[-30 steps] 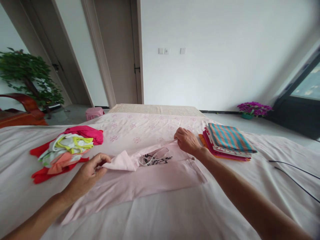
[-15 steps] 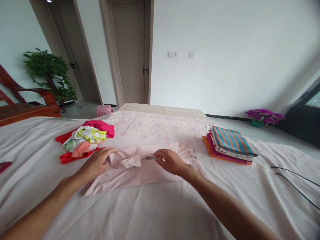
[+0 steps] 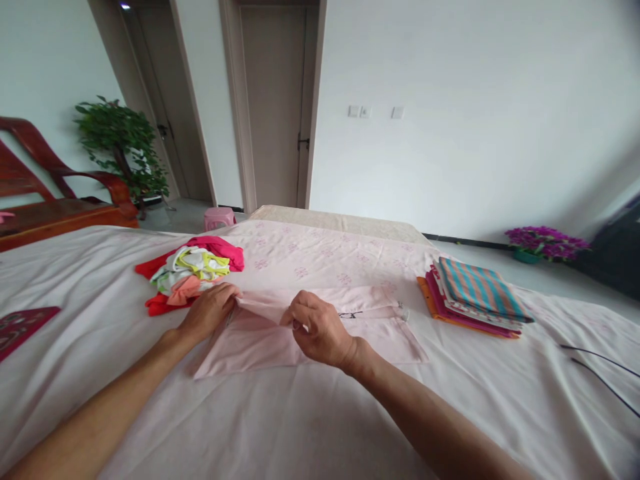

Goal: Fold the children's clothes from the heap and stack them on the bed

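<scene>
A pale pink garment (image 3: 260, 350) lies spread and partly folded on the bed in front of me, with a small dark print near its middle. My left hand (image 3: 213, 312) pinches its upper left corner. My right hand (image 3: 317, 328) has its fingers closed on a folded-over part, left of the print, and lifts it slightly. Just beyond my left hand is a loose heap of clothes (image 3: 195, 267) in red, pink, white and yellow-green. To the right sits a neat stack of folded clothes (image 3: 483, 290), topped by a blue and orange striped piece.
A pale sheet (image 3: 280, 427) with creases covers the bed. At the left edge lies a dark red flat object (image 3: 27, 327); two thin dark cords (image 3: 600, 363) run along the right. Beyond are a wooden chair (image 3: 65, 213), a pink stool (image 3: 220, 218) and purple flowers (image 3: 545, 241).
My right hand has moved left and closed on the fabric. The bunched left part of the pink garment is now straighter, and more of the dark print shows. The view has shifted slightly left.
</scene>
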`<state>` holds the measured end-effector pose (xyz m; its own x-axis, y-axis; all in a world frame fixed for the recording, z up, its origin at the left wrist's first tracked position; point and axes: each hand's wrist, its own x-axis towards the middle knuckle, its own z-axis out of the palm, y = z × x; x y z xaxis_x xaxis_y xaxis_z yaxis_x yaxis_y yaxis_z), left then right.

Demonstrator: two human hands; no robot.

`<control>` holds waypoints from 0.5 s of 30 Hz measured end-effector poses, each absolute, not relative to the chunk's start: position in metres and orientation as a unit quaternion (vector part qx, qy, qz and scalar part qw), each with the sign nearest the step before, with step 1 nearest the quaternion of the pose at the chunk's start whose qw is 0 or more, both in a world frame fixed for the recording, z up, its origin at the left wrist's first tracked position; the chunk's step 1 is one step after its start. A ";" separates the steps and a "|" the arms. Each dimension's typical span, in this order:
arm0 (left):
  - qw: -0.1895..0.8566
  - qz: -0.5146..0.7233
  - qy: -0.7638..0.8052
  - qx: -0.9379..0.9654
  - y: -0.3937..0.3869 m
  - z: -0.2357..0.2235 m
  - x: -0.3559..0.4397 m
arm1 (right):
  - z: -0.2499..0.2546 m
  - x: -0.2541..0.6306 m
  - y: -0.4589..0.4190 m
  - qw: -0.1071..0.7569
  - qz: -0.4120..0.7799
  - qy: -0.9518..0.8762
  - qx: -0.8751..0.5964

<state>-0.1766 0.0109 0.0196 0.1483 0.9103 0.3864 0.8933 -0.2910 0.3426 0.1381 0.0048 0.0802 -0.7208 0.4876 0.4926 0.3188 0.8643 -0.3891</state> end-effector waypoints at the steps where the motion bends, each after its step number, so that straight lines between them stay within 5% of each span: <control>1: 0.017 0.275 0.599 0.752 0.012 0.017 -0.178 | 0.076 0.142 0.001 0.283 0.140 -0.929 -0.194; 10: 0.003 0.289 0.586 0.757 0.009 0.017 -0.179 | 0.035 0.147 -0.004 0.248 0.106 -0.918 -0.291; 15: 0.000 0.282 0.580 0.764 0.006 0.021 -0.180 | 0.048 0.149 -0.005 0.204 0.116 -0.948 -0.216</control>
